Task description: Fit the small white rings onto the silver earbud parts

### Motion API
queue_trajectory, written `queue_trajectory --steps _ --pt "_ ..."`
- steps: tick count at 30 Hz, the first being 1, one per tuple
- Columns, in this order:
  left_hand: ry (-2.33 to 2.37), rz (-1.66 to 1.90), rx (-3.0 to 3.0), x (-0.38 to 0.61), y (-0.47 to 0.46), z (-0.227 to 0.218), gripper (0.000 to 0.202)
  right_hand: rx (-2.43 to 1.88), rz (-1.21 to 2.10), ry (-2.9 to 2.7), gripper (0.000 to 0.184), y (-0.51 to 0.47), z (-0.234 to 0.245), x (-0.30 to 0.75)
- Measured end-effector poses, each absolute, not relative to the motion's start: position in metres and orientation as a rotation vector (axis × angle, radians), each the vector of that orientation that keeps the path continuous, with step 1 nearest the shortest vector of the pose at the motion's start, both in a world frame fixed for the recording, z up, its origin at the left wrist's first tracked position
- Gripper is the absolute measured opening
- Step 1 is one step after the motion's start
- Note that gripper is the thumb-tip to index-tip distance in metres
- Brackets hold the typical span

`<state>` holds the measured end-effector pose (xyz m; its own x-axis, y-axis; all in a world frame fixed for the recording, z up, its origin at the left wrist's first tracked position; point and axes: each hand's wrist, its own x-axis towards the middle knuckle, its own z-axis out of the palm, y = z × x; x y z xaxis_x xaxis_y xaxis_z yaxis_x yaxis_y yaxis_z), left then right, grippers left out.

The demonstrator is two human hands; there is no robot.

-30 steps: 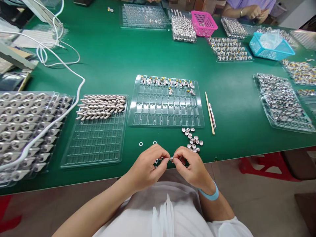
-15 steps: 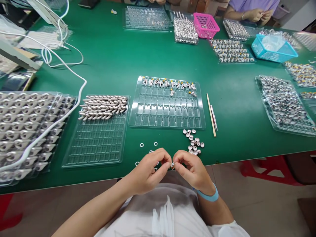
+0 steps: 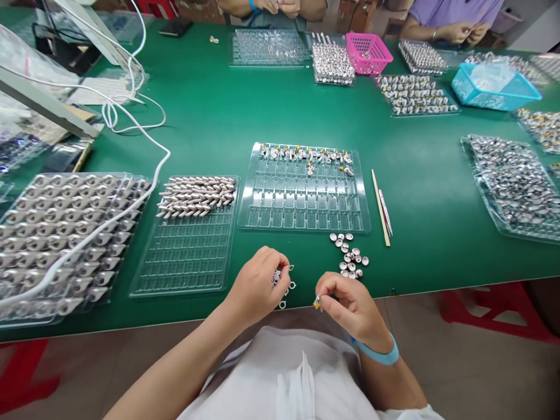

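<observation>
My left hand (image 3: 261,280) is closed in a pinch just above the table near its front edge. A thin small ring (image 3: 291,267) shows at its fingertips. More small white rings (image 3: 292,285) lie beside and partly under this hand. My right hand (image 3: 350,306) pinches a small metal part with a yellow tip (image 3: 317,302), held over the table edge. Several small round metal caps (image 3: 349,256) lie loose beyond the right hand. Farther forward, a clear plastic tray (image 3: 301,201) holds metal parts with yellow bits in its far rows.
To the left are a half-filled tray (image 3: 188,251) of pointed metal pieces and a larger full tray (image 3: 56,233), crossed by a white cable (image 3: 109,221). A wooden stick (image 3: 380,207) and tweezers (image 3: 385,213) lie to the right. Co-workers sit opposite, near a pink basket (image 3: 368,53) and a blue basket (image 3: 494,87).
My hands, close together at the small part before, have moved apart. The left has gone left and forward to the rings; the right keeps the yellow-tipped part. The view has shifted slightly.
</observation>
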<state>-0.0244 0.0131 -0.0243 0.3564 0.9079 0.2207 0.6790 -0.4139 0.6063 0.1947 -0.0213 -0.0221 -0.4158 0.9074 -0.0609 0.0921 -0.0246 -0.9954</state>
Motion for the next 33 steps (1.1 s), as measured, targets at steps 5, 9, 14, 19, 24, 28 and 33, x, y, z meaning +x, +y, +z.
queue_trajectory --steps 5,9,14,19,24,28,33 --pt "1.506 0.653 2.488 -0.032 0.025 -0.039 0.015 -1.077 1.439 -1.621 0.012 -0.027 -0.025 0.196" --pt "1.416 0.687 2.535 -0.025 0.034 -0.033 0.023 -1.071 1.427 -1.614 0.011 -0.031 -0.027 0.198" --pt "1.215 0.588 2.614 0.015 0.052 -0.019 0.026 -1.089 1.395 -1.592 0.012 -0.033 -0.033 0.204" --pt "1.261 0.225 2.561 0.054 0.074 -0.023 0.016 -1.092 1.390 -1.567 0.012 -0.035 -0.038 0.204" --pt "1.291 0.206 2.513 0.064 0.083 -0.031 0.019 -1.066 1.386 -1.569 0.012 -0.034 -0.040 0.204" --pt "1.278 0.285 2.493 0.066 0.083 -0.035 0.022 -1.055 1.389 -1.587 0.011 -0.034 -0.043 0.204" --pt "1.239 0.425 2.462 0.061 0.078 -0.038 0.015 -1.021 1.395 -1.571 0.012 -0.035 -0.042 0.206"
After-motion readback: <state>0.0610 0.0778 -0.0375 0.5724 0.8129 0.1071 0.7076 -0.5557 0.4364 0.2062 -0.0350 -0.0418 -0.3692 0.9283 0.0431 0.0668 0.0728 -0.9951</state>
